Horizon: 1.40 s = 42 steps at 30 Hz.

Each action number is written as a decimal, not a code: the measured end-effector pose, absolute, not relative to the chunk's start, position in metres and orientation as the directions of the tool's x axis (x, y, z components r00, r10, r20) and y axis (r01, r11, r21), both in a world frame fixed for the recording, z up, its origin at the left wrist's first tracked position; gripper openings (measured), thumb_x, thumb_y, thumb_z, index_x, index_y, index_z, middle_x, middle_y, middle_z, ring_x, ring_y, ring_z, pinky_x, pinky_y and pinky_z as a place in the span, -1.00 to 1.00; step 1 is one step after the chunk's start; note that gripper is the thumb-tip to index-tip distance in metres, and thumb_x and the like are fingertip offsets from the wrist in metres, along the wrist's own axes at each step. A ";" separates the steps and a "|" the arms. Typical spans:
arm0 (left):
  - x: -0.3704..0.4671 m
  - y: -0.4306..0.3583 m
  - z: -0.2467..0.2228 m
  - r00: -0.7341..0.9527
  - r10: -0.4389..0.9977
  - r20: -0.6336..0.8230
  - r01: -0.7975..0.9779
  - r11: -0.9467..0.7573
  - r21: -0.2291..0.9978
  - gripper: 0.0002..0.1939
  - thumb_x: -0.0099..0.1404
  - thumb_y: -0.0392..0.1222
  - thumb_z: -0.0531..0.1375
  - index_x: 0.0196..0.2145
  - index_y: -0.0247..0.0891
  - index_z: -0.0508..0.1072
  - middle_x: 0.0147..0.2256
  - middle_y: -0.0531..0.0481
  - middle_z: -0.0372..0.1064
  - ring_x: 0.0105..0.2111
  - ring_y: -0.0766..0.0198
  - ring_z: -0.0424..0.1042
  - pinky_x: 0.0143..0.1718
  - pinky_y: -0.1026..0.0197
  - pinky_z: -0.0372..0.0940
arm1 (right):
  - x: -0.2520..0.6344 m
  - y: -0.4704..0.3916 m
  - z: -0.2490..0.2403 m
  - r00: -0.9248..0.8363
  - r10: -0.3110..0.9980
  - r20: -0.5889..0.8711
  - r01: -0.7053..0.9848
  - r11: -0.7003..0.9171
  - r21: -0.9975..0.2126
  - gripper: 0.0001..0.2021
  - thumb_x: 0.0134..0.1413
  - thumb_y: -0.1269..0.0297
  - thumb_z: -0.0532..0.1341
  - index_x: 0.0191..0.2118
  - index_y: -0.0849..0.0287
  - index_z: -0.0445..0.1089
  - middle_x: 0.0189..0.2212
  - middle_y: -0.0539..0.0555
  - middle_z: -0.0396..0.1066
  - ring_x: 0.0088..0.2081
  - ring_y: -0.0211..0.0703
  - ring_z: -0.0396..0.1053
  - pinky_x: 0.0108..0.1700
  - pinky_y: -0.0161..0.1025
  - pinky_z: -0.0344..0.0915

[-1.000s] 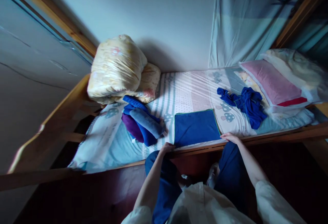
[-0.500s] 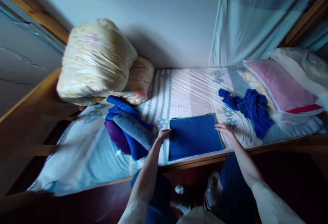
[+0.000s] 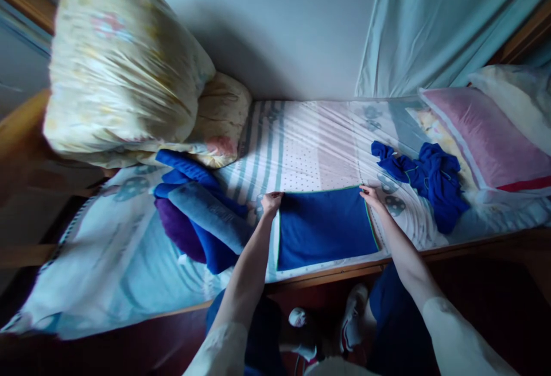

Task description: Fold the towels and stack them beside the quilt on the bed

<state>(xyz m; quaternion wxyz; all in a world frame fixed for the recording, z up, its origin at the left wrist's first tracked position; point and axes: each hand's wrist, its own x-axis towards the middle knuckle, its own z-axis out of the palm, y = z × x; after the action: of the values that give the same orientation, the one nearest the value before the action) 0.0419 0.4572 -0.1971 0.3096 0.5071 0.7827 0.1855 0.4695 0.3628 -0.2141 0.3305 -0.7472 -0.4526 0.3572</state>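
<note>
A blue towel (image 3: 325, 228) with thin green edging lies flat on the bed near its front edge. My left hand (image 3: 271, 202) pinches its far left corner, and my right hand (image 3: 371, 195) has its fingers closed at the far right corner. Left of the towel is a loose pile with a blue cloth (image 3: 189, 172), a grey-blue folded cloth (image 3: 210, 215) and a purple cloth (image 3: 178, 229). To the right lies a crumpled blue cloth (image 3: 434, 178), apart from my right hand.
Bundled yellow floral bedding (image 3: 124, 72) stands at the back left of the bed. A pink pillow (image 3: 495, 135) lies at the right end. The wooden bed edge (image 3: 327, 272) runs in front of my legs, and a pale curtain (image 3: 413, 31) hangs behind.
Both hands have moved from the towel's sides to its far corners, away from me. The camera view has shifted, so the bedding appears larger and further left.
</note>
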 end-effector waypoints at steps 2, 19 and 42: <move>0.042 0.457 -0.195 -0.292 0.907 -0.303 0.697 0.419 0.582 -0.79 0.31 -0.16 0.27 -0.23 -0.40 0.58 -0.33 -0.25 0.55 -0.21 0.00 0.53 -0.13 0.07 0.38 | 0.469 0.364 -0.214 0.354 0.906 -0.231 0.488 -0.389 -0.781 -0.66 0.11 0.37 0.26 0.00 0.22 0.61 -0.27 0.11 0.63 -0.32 -0.14 0.51 -0.12 -0.16 0.50; 0.121 0.395 -0.231 0.411 0.911 0.025 0.833 -0.387 0.395 -0.34 0.52 0.04 -0.03 0.45 -0.27 0.13 0.48 -0.20 -0.06 0.50 -0.04 -0.18 0.48 -0.24 -0.22 | 0.347 0.355 -0.216 -0.088 0.994 -0.061 0.956 0.067 -0.286 -0.37 0.48 0.05 -0.06 0.51 0.23 -0.01 0.51 0.19 -0.07 0.52 -0.02 -0.13 0.51 0.11 -0.19; 0.003 0.183 -0.200 0.484 0.871 -0.080 0.822 -0.422 0.383 -0.54 0.39 -0.32 0.02 0.16 -0.25 0.48 0.26 -0.26 0.36 0.29 0.01 0.32 0.34 -0.07 0.22 | 0.420 0.121 -0.172 -0.085 0.996 -0.030 0.926 0.068 -0.371 -0.52 0.22 0.51 0.10 0.20 0.21 0.50 0.18 0.22 0.49 0.26 0.00 0.40 0.34 0.01 0.31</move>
<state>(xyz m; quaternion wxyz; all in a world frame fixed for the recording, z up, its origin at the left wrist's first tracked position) 0.0033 0.1827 -0.2002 0.1886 0.8406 0.5035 0.0653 0.4197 0.1206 -0.1721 0.1169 -0.6663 -0.7212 0.1490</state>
